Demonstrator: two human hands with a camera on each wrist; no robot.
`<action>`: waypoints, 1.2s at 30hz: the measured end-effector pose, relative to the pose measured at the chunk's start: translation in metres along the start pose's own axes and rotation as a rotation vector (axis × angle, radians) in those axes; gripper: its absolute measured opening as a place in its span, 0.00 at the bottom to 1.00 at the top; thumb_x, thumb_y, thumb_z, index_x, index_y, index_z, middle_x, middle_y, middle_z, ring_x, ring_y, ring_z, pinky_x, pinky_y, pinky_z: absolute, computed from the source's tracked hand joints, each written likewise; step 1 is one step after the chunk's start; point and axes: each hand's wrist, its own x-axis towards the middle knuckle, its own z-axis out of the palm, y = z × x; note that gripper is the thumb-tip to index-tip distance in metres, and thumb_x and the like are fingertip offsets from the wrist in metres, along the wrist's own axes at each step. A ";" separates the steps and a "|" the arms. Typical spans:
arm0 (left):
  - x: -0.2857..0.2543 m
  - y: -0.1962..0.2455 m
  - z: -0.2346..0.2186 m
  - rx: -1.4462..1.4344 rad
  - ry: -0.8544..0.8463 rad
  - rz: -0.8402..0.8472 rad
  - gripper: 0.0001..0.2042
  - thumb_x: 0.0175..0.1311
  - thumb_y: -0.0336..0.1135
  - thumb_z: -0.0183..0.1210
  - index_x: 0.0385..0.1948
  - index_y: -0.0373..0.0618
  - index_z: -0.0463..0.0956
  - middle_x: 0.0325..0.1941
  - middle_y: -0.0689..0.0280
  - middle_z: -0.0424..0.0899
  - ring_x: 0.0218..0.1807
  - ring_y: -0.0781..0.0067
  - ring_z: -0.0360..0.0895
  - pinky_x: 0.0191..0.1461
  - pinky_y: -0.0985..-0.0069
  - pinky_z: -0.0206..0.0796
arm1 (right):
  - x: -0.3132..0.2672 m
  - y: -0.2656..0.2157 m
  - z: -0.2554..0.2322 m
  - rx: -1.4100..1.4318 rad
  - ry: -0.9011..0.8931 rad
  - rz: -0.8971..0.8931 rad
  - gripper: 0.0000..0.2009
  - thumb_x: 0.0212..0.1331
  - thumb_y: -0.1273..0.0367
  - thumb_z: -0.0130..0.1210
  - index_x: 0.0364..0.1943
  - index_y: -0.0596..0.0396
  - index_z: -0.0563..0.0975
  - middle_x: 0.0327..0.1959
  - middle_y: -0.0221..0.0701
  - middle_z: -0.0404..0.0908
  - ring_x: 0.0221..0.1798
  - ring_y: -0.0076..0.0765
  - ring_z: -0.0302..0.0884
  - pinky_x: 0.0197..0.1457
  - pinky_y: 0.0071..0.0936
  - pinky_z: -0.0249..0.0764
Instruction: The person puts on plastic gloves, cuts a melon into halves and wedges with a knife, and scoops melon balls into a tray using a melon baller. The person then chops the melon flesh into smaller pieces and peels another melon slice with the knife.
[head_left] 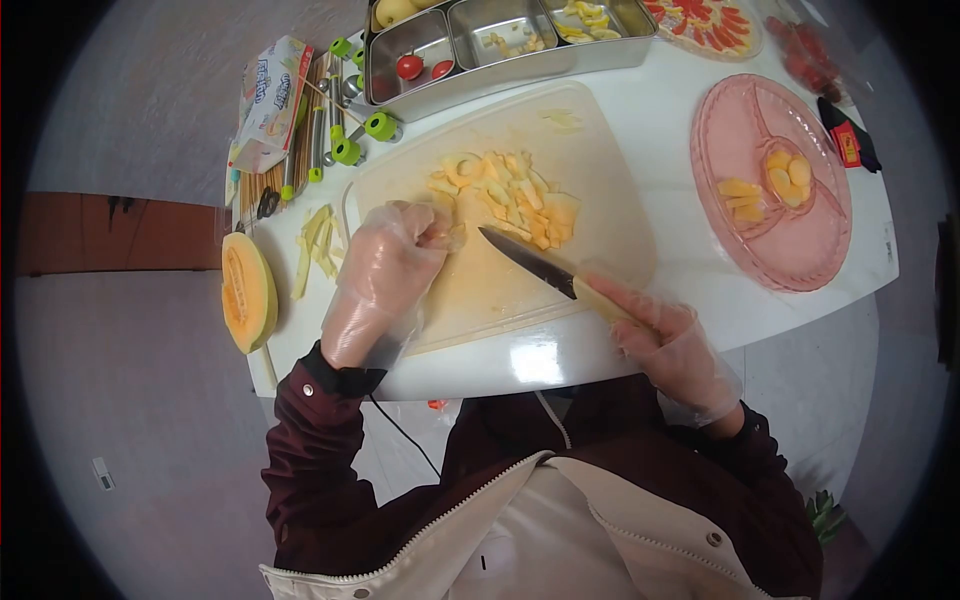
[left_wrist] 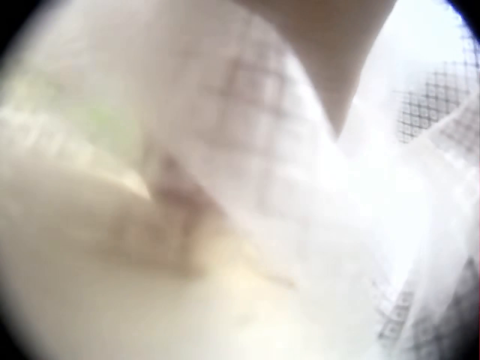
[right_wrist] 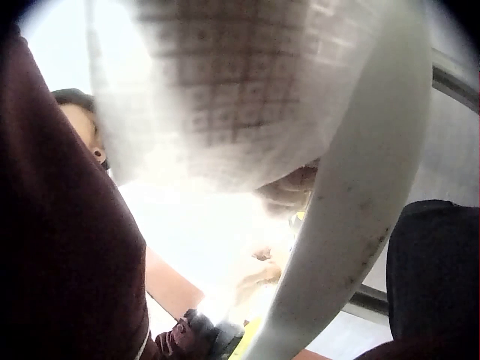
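Note:
The right hand (head_left: 675, 345), in a clear plastic glove, grips the light handle of a knife (head_left: 535, 265) whose dark blade points up-left over the cutting board (head_left: 470, 312). Beside the pile of orange melon pieces (head_left: 520, 195), the gloved left hand (head_left: 385, 265) has its fingers curled at the pile's left side; a small piece shows by its fingertips, and whether it is pinched is unclear. Plastic glove film (left_wrist: 262, 135) blurs most of the left wrist view. In the right wrist view, the glove (right_wrist: 225, 82) covers the upper middle.
A cut melon (head_left: 248, 293) and pale rind strips (head_left: 318, 250) lie left of the board. Behind stand steel trays (head_left: 510, 75), green-ended tools (head_left: 380, 126), skewers and a box (head_left: 270, 105). A pink divided plate (head_left: 770, 245) with fruit pieces is at the right.

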 end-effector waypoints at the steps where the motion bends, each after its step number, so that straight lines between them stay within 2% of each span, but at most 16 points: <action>1: 0.003 0.002 0.004 -0.013 0.034 0.063 0.03 0.59 0.29 0.64 0.31 0.41 0.82 0.31 0.50 0.83 0.32 0.45 0.82 0.37 0.59 0.74 | 0.000 -0.001 0.000 0.001 0.002 0.010 0.26 0.70 0.74 0.52 0.72 0.50 0.74 0.66 0.41 0.82 0.66 0.34 0.81 0.69 0.28 0.71; 2: 0.007 0.004 0.007 -0.026 0.067 0.129 0.03 0.58 0.29 0.63 0.28 0.41 0.80 0.29 0.49 0.80 0.32 0.41 0.79 0.36 0.54 0.73 | -0.001 0.000 0.000 0.000 0.008 0.005 0.26 0.70 0.74 0.52 0.72 0.50 0.74 0.66 0.41 0.82 0.66 0.34 0.81 0.69 0.28 0.71; 6: 0.010 0.013 0.005 0.104 -0.016 0.190 0.05 0.59 0.30 0.65 0.31 0.39 0.82 0.32 0.48 0.81 0.37 0.43 0.81 0.40 0.56 0.74 | -0.002 -0.002 -0.002 -0.015 0.001 0.000 0.26 0.70 0.71 0.53 0.73 0.46 0.74 0.64 0.40 0.83 0.58 0.30 0.83 0.64 0.27 0.74; 8: 0.010 0.023 0.003 0.072 -0.085 0.100 0.04 0.59 0.30 0.63 0.30 0.40 0.81 0.32 0.47 0.79 0.38 0.40 0.79 0.41 0.52 0.73 | -0.003 -0.006 -0.005 0.000 -0.002 0.022 0.26 0.71 0.70 0.54 0.73 0.44 0.73 0.63 0.40 0.84 0.54 0.29 0.83 0.62 0.27 0.75; 9: 0.011 0.024 0.004 0.074 -0.074 0.120 0.04 0.59 0.30 0.63 0.30 0.40 0.81 0.32 0.47 0.79 0.38 0.40 0.79 0.41 0.52 0.73 | -0.004 -0.006 -0.006 -0.020 -0.024 0.024 0.25 0.72 0.69 0.54 0.73 0.43 0.73 0.63 0.39 0.84 0.52 0.28 0.82 0.61 0.27 0.75; 11: 0.012 0.021 0.008 0.082 -0.044 0.123 0.01 0.57 0.30 0.62 0.29 0.45 0.81 0.28 0.49 0.78 0.31 0.42 0.80 0.34 0.53 0.74 | -0.004 -0.011 -0.008 -0.044 -0.053 0.038 0.25 0.73 0.68 0.54 0.74 0.40 0.73 0.63 0.38 0.84 0.49 0.26 0.81 0.59 0.27 0.75; 15: 0.020 0.018 0.007 0.130 -0.095 0.114 0.02 0.56 0.29 0.61 0.28 0.44 0.82 0.28 0.49 0.80 0.31 0.42 0.80 0.35 0.53 0.74 | -0.005 -0.013 -0.012 -0.037 -0.090 0.089 0.25 0.74 0.68 0.53 0.74 0.42 0.72 0.64 0.38 0.84 0.51 0.26 0.81 0.61 0.26 0.74; 17: 0.029 0.017 -0.002 0.062 -0.036 0.167 0.03 0.56 0.30 0.61 0.27 0.43 0.83 0.27 0.48 0.81 0.31 0.44 0.82 0.34 0.57 0.74 | -0.004 0.000 -0.010 -0.012 -0.066 -0.087 0.25 0.75 0.68 0.52 0.75 0.44 0.71 0.65 0.37 0.83 0.55 0.26 0.81 0.65 0.25 0.73; 18: 0.037 0.017 -0.010 0.065 -0.029 0.176 0.03 0.56 0.30 0.61 0.27 0.43 0.83 0.27 0.48 0.81 0.31 0.44 0.82 0.34 0.57 0.74 | -0.004 0.002 -0.010 -0.015 -0.058 -0.096 0.25 0.75 0.68 0.52 0.75 0.44 0.71 0.65 0.37 0.83 0.55 0.26 0.81 0.65 0.25 0.73; 20: 0.063 0.024 -0.032 0.021 -0.099 -0.037 0.06 0.59 0.33 0.63 0.32 0.44 0.87 0.31 0.54 0.87 0.31 0.57 0.85 0.36 0.68 0.75 | -0.003 0.005 -0.010 0.012 -0.091 -0.083 0.25 0.75 0.67 0.52 0.75 0.46 0.70 0.67 0.35 0.82 0.59 0.26 0.81 0.68 0.25 0.71; 21: 0.078 0.036 -0.039 0.104 0.028 -0.012 0.07 0.63 0.34 0.62 0.33 0.42 0.87 0.27 0.59 0.87 0.27 0.67 0.83 0.35 0.72 0.74 | -0.002 0.009 -0.009 0.005 -0.087 -0.091 0.25 0.75 0.67 0.52 0.75 0.46 0.70 0.67 0.35 0.82 0.59 0.26 0.81 0.68 0.25 0.71; 23: 0.114 0.053 -0.052 -0.141 0.098 -0.153 0.08 0.62 0.36 0.62 0.33 0.43 0.87 0.28 0.51 0.84 0.30 0.53 0.85 0.35 0.68 0.75 | -0.001 0.015 -0.006 0.009 -0.043 -0.217 0.25 0.75 0.67 0.52 0.76 0.44 0.70 0.64 0.34 0.83 0.59 0.26 0.81 0.68 0.24 0.71; 26: 0.166 0.066 -0.057 -0.117 0.190 -0.055 0.10 0.64 0.37 0.62 0.39 0.43 0.88 0.30 0.51 0.86 0.31 0.56 0.86 0.39 0.66 0.76 | -0.005 0.006 -0.009 -0.017 -0.056 -0.143 0.25 0.75 0.66 0.52 0.76 0.43 0.70 0.63 0.34 0.84 0.56 0.26 0.81 0.66 0.25 0.72; 29: 0.192 0.064 -0.046 -0.055 0.056 -0.043 0.14 0.64 0.35 0.64 0.48 0.42 0.88 0.32 0.50 0.88 0.34 0.59 0.88 0.43 0.65 0.77 | -0.007 0.008 -0.009 -0.032 -0.052 -0.099 0.25 0.75 0.65 0.52 0.76 0.41 0.70 0.60 0.33 0.85 0.51 0.23 0.81 0.62 0.25 0.73; 33: 0.195 0.066 -0.045 -0.059 0.001 -0.106 0.15 0.63 0.33 0.64 0.49 0.41 0.87 0.34 0.49 0.88 0.35 0.59 0.89 0.42 0.67 0.77 | -0.007 0.007 -0.007 -0.010 -0.023 -0.144 0.25 0.75 0.65 0.53 0.76 0.39 0.70 0.54 0.30 0.87 0.44 0.21 0.78 0.57 0.24 0.75; 36: 0.190 0.056 -0.039 -0.026 0.054 -0.106 0.14 0.62 0.31 0.63 0.47 0.39 0.87 0.33 0.50 0.89 0.32 0.60 0.88 0.40 0.68 0.77 | -0.007 0.013 -0.007 -0.048 -0.029 -0.148 0.26 0.75 0.64 0.53 0.76 0.36 0.70 0.48 0.29 0.86 0.39 0.21 0.76 0.53 0.22 0.74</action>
